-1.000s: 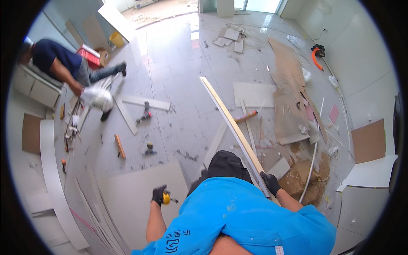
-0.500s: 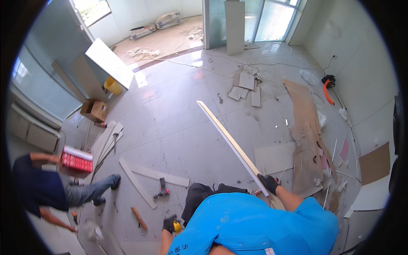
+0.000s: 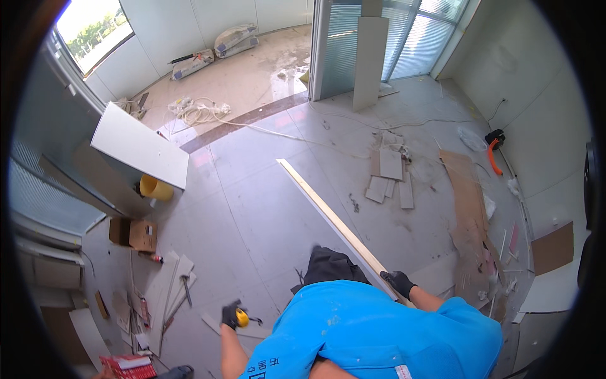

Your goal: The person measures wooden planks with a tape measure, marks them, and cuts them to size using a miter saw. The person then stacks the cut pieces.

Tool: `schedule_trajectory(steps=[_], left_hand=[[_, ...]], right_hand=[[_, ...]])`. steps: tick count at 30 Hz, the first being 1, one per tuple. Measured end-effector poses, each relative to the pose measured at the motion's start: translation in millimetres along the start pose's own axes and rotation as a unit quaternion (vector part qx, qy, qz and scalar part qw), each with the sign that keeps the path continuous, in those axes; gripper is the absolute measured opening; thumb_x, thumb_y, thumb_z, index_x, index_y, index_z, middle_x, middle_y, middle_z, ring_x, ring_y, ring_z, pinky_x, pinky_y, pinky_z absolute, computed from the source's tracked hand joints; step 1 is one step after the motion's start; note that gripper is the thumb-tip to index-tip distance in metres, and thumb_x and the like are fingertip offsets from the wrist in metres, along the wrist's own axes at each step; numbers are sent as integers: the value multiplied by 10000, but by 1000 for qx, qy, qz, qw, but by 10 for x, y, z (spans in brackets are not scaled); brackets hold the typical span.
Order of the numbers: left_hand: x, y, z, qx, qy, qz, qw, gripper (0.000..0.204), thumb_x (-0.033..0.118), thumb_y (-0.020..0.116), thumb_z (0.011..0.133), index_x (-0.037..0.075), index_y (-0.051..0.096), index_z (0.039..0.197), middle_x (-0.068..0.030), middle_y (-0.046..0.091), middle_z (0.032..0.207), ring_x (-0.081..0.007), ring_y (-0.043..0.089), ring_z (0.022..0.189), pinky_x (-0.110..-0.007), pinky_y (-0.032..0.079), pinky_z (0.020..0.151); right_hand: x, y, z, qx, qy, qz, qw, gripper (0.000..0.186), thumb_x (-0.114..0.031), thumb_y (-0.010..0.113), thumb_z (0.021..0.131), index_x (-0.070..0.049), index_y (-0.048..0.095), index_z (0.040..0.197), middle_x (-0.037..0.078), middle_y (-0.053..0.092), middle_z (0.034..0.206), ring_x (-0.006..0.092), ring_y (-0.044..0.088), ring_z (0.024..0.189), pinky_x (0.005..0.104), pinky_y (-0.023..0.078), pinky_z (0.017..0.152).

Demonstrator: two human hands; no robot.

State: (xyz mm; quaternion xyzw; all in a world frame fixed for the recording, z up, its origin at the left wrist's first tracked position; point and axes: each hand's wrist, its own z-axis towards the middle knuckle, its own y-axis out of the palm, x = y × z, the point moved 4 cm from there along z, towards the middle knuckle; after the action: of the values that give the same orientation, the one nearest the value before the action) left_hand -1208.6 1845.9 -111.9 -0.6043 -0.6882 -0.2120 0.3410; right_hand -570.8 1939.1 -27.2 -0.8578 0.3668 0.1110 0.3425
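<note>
My right hand (image 3: 399, 282), in a dark glove, is closed on the near part of a long, narrow board (image 3: 334, 221). The board has a pale wooden strip along one side and a white face on the other. It runs from my right side far forward and to the left over the tiled floor. My left hand (image 3: 231, 314), also gloved, is out to the left, closed round a yellow and black tape measure (image 3: 242, 318). Its blade seems to be drawn in. White strips (image 3: 211, 323) lie on the floor beside that hand.
A hammer (image 3: 185, 290) lies on white strips at left, near a cardboard box (image 3: 142, 236) and yellow bucket (image 3: 156, 188). Cut panels (image 3: 391, 165) and brown sheeting (image 3: 467, 202) lie at right. A co-worker's red box (image 3: 129, 367) shows at the lower left.
My left hand has moved forward and left with the tape measure. The view has shifted; the co-worker with the red box is now mostly out of the picture. My right hand keeps its grip.
</note>
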Motion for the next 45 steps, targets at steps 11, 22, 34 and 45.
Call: schedule_trajectory(steps=[11, 22, 34, 45], left_hand=[[3013, -566, 2754, 60, -154, -166, 972, 263, 229, 569, 847, 19, 576, 1005, -198, 627, 712, -291, 607, 560, -406, 504, 517], [4456, -731, 5394, 0, -329, -120, 937, 272, 247, 545, 859, 25, 566, 1014, -192, 620, 762, -350, 606, 644, -458, 506, 577], [9909, -578, 9532, -30, -12, 41, 999, 249, 225, 571, 833, 5, 612, 941, -149, 609, 665, -246, 583, 519, -371, 485, 489], [10712, 15, 11558, -72, -254, 93, 960, 203, 206, 565, 847, 10, 604, 807, -140, 609, 659, -270, 600, 557, -387, 504, 525]], right_hand=[[-3181, -944, 2610, 0, -11, 7, 1000, 772, -659, 373, 860, 59, 642, 948, 311, 616, 914, 409, 600, 910, 429, 442, 810], [-5992, -1839, 4576, 24, 47, 96, 994, 728, -632, 375, 883, 32, 634, 1030, 257, 637, 959, 338, 608, 924, 402, 437, 827], [-8033, -2685, 6475, -3, 163, 228, 960, 689, -602, 364, 908, 17, 603, 1093, 223, 639, 941, 295, 616, 816, 389, 476, 722], [-9813, -4441, 8962, 80, 120, 276, 950, 763, -663, 340, 877, 34, 645, 933, 266, 638, 903, 371, 607, 844, 429, 438, 759]])
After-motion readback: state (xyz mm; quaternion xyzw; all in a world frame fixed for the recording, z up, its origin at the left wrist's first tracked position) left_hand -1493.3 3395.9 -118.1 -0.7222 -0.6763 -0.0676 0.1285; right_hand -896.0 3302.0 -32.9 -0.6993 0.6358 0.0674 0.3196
